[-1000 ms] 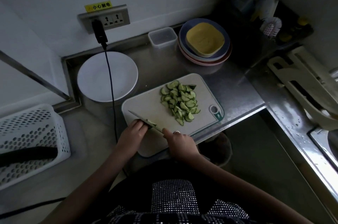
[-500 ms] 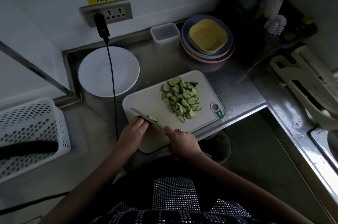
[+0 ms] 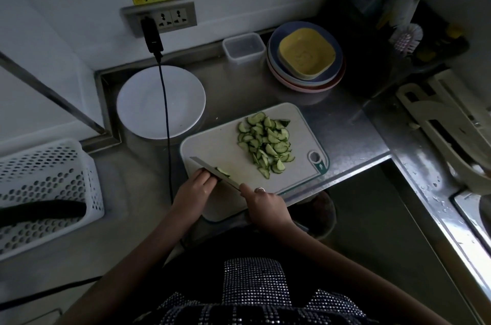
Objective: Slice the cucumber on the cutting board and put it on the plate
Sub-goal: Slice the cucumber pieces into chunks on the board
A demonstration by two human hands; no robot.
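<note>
I am standing at a steel counter [image 3: 233,91], slicing on the cutting board [image 3: 220,146] at its front edge. The white plate [image 3: 148,104] is sitting bare near the back left corner. Cut slices [image 3: 267,144] are lying piled at the board's right side. My right hand [image 3: 265,205] is gripping the knife [image 3: 212,171]; my left hand [image 3: 192,189] is pinning the last cucumber stub [image 3: 222,172] against the blade. Next, I judge, comes a careful final cut, fingertips tucked.
</note>
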